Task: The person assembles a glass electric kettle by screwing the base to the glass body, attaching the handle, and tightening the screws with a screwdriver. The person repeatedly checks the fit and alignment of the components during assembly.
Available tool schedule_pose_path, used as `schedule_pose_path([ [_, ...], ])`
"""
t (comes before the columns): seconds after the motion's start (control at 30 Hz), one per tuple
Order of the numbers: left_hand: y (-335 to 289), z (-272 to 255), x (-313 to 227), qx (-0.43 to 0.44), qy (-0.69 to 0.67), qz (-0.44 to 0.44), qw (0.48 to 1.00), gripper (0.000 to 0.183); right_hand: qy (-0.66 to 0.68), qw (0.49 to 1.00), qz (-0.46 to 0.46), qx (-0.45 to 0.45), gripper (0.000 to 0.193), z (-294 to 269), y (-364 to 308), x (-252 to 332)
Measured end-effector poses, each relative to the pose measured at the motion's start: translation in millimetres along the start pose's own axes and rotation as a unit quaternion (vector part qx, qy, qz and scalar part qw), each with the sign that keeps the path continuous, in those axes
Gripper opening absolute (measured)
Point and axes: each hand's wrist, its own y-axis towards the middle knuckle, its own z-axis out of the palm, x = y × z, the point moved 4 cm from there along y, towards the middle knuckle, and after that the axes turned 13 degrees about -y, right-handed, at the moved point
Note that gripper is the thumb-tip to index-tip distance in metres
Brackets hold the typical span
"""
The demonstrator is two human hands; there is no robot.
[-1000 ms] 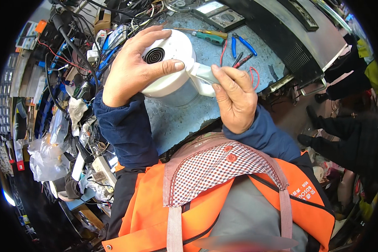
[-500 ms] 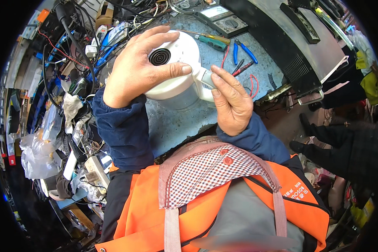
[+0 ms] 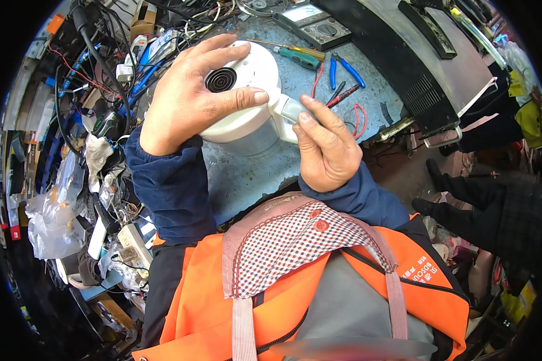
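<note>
A white electric kettle (image 3: 265, 71) with a clear body stands upside down on the bench, its round bottom facing up. A black connector with concentric rings (image 3: 221, 79) shows on that bottom. My left hand (image 3: 186, 99) wraps over the bottom from the left, thumb lying across the near side and fingers over the far side. At the right, the fingertips of my right hand (image 3: 330, 147) are closed on the kettle's white handle (image 3: 287, 117), by its greyish panel. Part of the handle is hidden behind those fingers.
Behind the kettle lie a green-handled screwdriver (image 3: 300, 58), blue-handled pliers (image 3: 347, 72), test probes (image 3: 343, 96) and a multimeter (image 3: 326, 31). A large black panel (image 3: 397, 60) borders the right. Tangled cables and plastic bags (image 3: 54, 219) crowd the left.
The view has shifted slightly, carrying the scene a little to the left. Both hands keep nearly the same places on the kettle, with the right fingers moving only slightly at the handle.
</note>
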Motion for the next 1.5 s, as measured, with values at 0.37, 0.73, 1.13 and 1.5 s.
schedule_pose_path([
  [0.37, 1.8, 0.3, -0.4, 0.016, -0.058, -0.023, 0.998, 0.082, 0.046, 0.988, 0.120, 0.082, 0.043, -10.7, 3.4, -22.8],
  [0.73, 5.3, -0.2, 2.8, 0.038, -0.088, -0.035, 0.995, 0.083, 0.009, 0.996, 0.032, 0.079, 0.039, -23.9, 26.4, -15.3],
  [1.13, 4.8, 0.5, 1.6, 0.034, -0.132, -0.055, 0.989, 0.085, 0.048, 0.996, 0.038, 0.067, 0.042, -11.8, 19.0, -18.1],
  [1.5, 3.6, -1.5, -3.4, 0.042, -0.032, 0.000, 0.999, 0.081, -0.003, 0.997, 0.076, 0.002, 0.036, 4.9, 6.9, -8.0],
])
